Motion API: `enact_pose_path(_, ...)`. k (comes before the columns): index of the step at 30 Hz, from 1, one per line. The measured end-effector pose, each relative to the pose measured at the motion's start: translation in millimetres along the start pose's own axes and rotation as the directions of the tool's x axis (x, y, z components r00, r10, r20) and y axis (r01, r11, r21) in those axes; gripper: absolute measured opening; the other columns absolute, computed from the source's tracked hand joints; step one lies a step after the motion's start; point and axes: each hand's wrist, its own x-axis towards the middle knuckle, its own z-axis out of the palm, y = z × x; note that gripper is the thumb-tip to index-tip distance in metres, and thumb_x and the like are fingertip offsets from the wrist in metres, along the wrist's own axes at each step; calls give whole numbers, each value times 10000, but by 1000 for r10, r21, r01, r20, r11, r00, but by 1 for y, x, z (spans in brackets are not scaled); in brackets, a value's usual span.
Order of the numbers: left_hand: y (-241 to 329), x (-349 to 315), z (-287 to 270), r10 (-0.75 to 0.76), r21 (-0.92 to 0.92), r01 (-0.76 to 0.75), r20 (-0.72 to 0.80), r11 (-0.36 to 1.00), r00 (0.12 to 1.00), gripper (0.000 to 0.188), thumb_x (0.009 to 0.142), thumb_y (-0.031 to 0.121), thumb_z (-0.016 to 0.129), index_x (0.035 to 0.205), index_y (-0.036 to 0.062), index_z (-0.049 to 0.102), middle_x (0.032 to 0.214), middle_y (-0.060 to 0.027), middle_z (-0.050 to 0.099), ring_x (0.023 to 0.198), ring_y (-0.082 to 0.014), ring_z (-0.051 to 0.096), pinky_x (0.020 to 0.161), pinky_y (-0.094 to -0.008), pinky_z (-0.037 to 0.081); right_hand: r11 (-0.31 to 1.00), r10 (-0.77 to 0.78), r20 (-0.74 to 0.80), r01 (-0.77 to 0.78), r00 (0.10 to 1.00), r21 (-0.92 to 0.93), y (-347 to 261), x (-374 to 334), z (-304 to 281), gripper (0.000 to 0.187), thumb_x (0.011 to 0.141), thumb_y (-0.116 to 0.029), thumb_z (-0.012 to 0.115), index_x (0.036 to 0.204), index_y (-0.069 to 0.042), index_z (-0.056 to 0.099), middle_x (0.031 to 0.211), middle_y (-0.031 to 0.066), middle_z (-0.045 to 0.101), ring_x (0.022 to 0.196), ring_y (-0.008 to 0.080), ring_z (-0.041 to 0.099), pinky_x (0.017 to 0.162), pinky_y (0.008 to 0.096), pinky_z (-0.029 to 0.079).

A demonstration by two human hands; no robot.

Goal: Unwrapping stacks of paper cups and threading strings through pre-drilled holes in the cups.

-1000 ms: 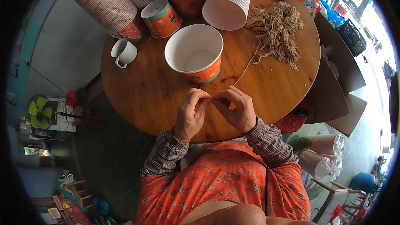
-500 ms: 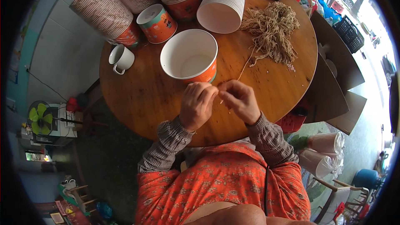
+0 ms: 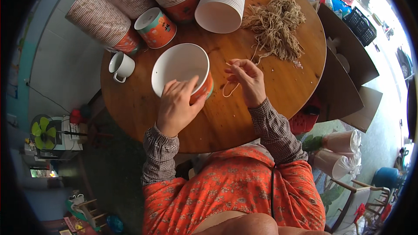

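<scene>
A large paper bucket (image 3: pixel 176 61), white inside and orange outside, stands a little tilted before me on the round wooden table (image 3: pixel 217 135). My left hand (image 3: pixel 178 106) grips its near rim, some fingers reaching over the edge and the thumb on the outer side. Right of the bucket, raised above the table, my right hand (image 3: pixel 247 78) pinches a thin beige string (image 3: pixel 233 90) between thumb and fingers. The string hangs in a loop under the hand. Beyond it lies a tangled heap of beige strings (image 3: pixel 278 28), with one strand trailing toward my right hand.
Tall stacks of paper buckets (image 3: pixel 98 15) line the table's far left, with a white stack (image 3: pixel 221 4) beside them. A smaller orange cup (image 3: pixel 156 30) and a white mug (image 3: pixel 122 66) stand at the left. Open cardboard boxes (image 3: pixel 339 78) are right of the table.
My hands were together in front of the bucket and have parted. The left moved left onto the rim, and the bucket shifted left and tilted. The right rose with the string.
</scene>
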Motion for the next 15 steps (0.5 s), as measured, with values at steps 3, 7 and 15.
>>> enact_pose_path(3,11,11,9,-92,-43,89,-66,995,994,493,832,242,699,1228,2,528,948,-155,675,883,-328,640,845,-442,456,999,-25,30,24,999,28,14,-4,6,104,935,-97,617,985,-7,613,1142,89,624,974,154,649,805,282,534)
enact_pose_path(7,10,21,19,-188,-59,188,-4,980,982,405,859,175,662,1211,9,547,969,-170,673,863,-359,646,747,-454,494,1000,10,62,-10,998,11,19,-11,18,101,928,-82,622,984,2,613,1147,77,622,960,106,606,838,253,499)
enact_pose_path(15,3,8,9,-202,-409,181,-8,895,979,320,856,39,642,1166,-33,610,1044,-195,677,886,-296,684,742,-350,546,994,-100,106,96,989,44,26,-28,31,104,886,-69,649,888,26,605,1173,87,568,948,116,591,835,279,522)
